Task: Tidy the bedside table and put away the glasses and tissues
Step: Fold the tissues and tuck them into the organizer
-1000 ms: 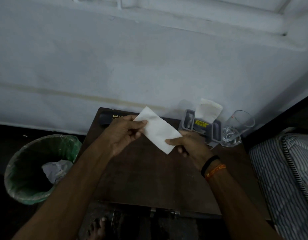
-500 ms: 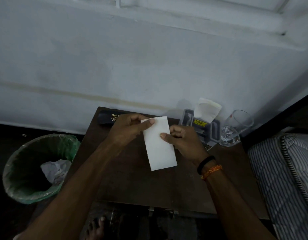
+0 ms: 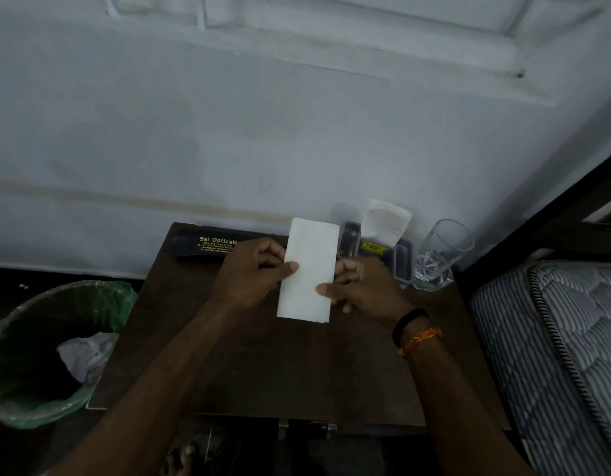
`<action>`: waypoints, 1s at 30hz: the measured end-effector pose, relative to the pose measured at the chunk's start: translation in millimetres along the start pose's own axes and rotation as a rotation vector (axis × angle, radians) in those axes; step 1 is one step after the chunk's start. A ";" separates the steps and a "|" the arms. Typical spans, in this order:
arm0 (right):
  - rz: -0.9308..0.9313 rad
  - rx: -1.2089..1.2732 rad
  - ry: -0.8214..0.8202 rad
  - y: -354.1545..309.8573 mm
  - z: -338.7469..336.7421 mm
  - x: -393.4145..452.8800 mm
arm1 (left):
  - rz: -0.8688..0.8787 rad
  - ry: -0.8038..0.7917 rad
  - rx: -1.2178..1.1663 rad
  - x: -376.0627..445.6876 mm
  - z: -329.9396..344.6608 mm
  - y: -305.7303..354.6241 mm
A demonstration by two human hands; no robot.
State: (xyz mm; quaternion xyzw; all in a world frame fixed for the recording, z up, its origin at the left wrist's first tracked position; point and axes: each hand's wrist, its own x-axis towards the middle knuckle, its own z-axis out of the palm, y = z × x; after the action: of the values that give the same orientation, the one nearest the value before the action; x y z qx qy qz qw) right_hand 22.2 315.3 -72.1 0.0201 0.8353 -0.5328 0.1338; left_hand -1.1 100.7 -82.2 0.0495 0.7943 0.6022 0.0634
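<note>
folded tissue held upright over the table, both hands pinching it.
bin (image 3: 32, 355) sits left of the table (image 3: 249, 365), glasses case (image 3: 201, 247) at its back edge. left hand (image 3: 252, 276) pinches the tissue (image 3: 309, 269) on its left edge, right hand (image 3: 362, 286) on the right. likely next: slot it into the holder (image 3: 402, 259) beside the glass (image 3: 441, 255); keep the fold flat and edges lined up, enter from above.
</note>
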 end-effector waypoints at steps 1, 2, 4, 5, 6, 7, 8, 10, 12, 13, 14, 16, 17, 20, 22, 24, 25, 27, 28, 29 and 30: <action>-0.007 0.000 0.011 -0.1 -1.8 -0.7 | 0.023 0.021 -0.004 -0.8 3.6 -0.1; -0.020 -0.001 0.027 -0.6 -3.7 -1.5 | 0.051 0.046 -0.002 -1.7 7.2 1.0; -0.048 0.013 0.075 -2.6 -7.0 -2.7 | 0.146 0.088 0.036 -2.5 12.7 5.8; -0.060 0.030 0.111 -3.9 -9.3 -3.2 | 0.206 0.089 0.056 -1.8 15.3 9.9; -0.071 0.045 0.153 -5.2 -11.6 -3.6 | 0.261 0.079 0.068 -0.6 17.9 15.2; -0.084 0.054 0.203 -6.5 -14.9 -4.1 | 0.305 0.060 0.077 1.8 21.2 21.8; -0.098 0.055 0.262 -7.8 -18.3 -4.6 | 0.340 0.035 0.094 5.7 24.7 28.8; -0.128 0.024 0.411 -9.3 -25.8 -5.6 | 0.391 -0.006 0.172 17.4 33.0 43.9; -0.163 -0.075 0.577 -9.7 -34.1 -6.9 | 0.417 -0.051 0.228 29.7 42.5 59.6; -0.182 -0.128 0.649 -9.5 -38.4 -7.3 | 0.424 -0.081 0.241 35.4 46.8 66.0; -0.194 -0.164 0.709 -8.7 -43.6 -7.7 | 0.428 -0.110 0.253 40.4 51.6 71.3; -0.193 -0.191 0.784 -6.0 -53.7 -7.2 | 0.434 -0.159 0.273 48.7 60.5 78.9; -0.183 -0.197 0.804 -4.3 -57.9 -6.9 | 0.436 -0.178 0.283 52.4 64.9 81.6; -0.150 -0.227 0.855 -0.5 -61.8 -6.6 | 0.447 -0.198 0.350 62.3 77.3 86.1; -0.132 -0.250 0.878 0.2 -59.2 -6.2 | 0.460 -0.185 0.416 67.8 83.2 86.4; -0.114 -0.274 0.864 1.3 -56.9 -4.3 | 0.468 -0.172 0.453 72.4 87.7 84.0; -0.104 -0.274 0.853 1.9 -56.7 -3.1 | 0.473 -0.167 0.465 74.2 89.9 82.2; -0.092 -0.254 0.840 3.2 -57.0 -1.3 | 0.482 -0.159 0.484 76.3 94.2 78.1; -0.092 -0.245 0.834 3.4 -56.9 -0.8 | 0.488 -0.155 0.494 77.0 96.0 76.6; -0.091 -0.240 0.827 3.8 -56.4 -0.2 | 0.491 -0.151 0.503 77.6 97.9 75.0; -0.088 -0.242 0.820 4.3 -55.7 0.4 | 0.495 -0.147 0.514 78.3 99.5 74.0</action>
State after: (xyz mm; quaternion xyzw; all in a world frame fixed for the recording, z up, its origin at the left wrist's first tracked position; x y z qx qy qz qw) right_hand 11.3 367.0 -53.8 0.1788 0.8759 -0.3841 -0.2308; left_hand -62.3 227.4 -40.7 0.2977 0.8771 0.3747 -0.0417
